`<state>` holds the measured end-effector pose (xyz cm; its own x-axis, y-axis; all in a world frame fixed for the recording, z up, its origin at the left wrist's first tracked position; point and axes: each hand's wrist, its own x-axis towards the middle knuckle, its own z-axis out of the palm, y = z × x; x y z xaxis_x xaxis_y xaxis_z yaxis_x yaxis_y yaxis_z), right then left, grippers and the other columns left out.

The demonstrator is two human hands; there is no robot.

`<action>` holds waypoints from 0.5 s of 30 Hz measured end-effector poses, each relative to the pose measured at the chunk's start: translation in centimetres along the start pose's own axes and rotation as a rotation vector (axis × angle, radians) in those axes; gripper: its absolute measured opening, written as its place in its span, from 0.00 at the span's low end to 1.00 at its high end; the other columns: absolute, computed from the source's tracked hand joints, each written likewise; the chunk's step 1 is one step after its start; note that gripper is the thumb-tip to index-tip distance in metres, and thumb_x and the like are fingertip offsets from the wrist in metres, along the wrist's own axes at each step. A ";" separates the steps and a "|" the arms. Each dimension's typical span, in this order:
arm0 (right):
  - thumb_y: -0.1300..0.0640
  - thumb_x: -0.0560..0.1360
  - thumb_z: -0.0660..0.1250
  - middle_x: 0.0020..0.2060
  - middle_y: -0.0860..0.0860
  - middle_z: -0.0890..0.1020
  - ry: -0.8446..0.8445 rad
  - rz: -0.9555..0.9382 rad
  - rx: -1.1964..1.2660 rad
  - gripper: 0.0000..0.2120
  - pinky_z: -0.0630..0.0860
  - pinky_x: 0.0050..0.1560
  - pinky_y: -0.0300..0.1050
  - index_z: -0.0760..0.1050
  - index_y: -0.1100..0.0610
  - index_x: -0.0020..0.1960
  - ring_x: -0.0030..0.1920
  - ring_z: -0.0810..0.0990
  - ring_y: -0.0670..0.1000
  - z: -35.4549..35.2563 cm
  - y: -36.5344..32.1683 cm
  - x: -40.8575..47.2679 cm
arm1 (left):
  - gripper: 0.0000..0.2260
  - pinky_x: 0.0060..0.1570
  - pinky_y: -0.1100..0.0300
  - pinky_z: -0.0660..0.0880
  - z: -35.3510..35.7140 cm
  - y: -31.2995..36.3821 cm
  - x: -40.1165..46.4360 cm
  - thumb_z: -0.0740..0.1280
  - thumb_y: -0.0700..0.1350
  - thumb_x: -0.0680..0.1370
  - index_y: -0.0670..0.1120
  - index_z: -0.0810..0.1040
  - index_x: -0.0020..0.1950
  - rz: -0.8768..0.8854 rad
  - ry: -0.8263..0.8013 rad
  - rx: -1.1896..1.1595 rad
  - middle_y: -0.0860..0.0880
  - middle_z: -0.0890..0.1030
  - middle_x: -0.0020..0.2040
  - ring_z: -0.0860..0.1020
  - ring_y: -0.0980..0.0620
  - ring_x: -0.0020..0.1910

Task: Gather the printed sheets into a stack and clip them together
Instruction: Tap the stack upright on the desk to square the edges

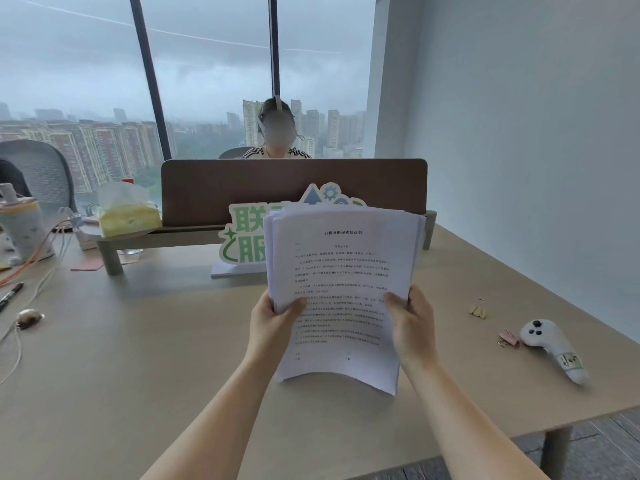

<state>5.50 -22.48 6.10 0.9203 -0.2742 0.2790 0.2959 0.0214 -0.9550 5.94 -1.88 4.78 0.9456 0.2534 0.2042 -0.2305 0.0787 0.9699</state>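
Beige desk (138,358) by grey-skied windows (207,81); both hands' fingers (294,306) grip the upright printed sheets (343,271).

A green-lettered sign (242,237) stands mid-surface; left of it sit a tissue pack (128,213), a pen (10,295); far right, a white controller (554,348).

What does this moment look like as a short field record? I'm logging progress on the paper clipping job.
sheets: stack of printed sheets held upright, bottom edge on the table, top edges uneven
left hand: grips the stack's left edge
right hand: grips the stack's right edge
clips: yellow binder clip and pink binder clip lie on the table, right of the stack
clipped: not yet
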 end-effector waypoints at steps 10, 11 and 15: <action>0.64 0.76 0.66 0.42 0.48 0.82 -0.064 -0.043 -0.037 0.03 0.77 0.38 0.37 0.73 0.58 0.48 0.43 0.82 0.49 0.5 0.0 -0.6 | 0.11 0.35 0.67 0.77 -1.4 0.8 -0.3 0.74 0.39 0.72 0.50 0.80 0.52 0.039 -0.003 -0.016 0.54 0.85 0.44 0.83 0.59 0.40; 0.64 0.76 0.66 0.42 0.47 0.82 -0.074 -0.019 -0.044 0.03 0.76 0.37 0.36 0.74 0.58 0.49 0.43 0.82 0.49 0.5 0.4 -0.8 | 0.13 0.35 0.67 0.77 -1.6 0.3 -0.5 0.75 0.39 0.72 0.50 0.79 0.53 0.003 -0.024 -0.010 0.54 0.85 0.46 0.83 0.59 0.42; 0.62 0.79 0.63 0.46 0.44 0.86 -0.108 0.004 -0.085 0.11 0.78 0.42 0.37 0.80 0.52 0.55 0.47 0.85 0.44 1.4 -0.1 -1.0 | 0.09 0.38 0.63 0.78 -1.7 -0.1 -0.7 0.74 0.38 0.73 0.48 0.81 0.50 -0.048 0.002 0.044 0.52 0.85 0.44 0.83 0.53 0.43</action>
<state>4.91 -20.83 6.02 0.9451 -0.1693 0.2797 0.2733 -0.0604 -0.9600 4.94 -0.42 4.36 0.9549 0.2520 0.1569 -0.1744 0.0487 0.9835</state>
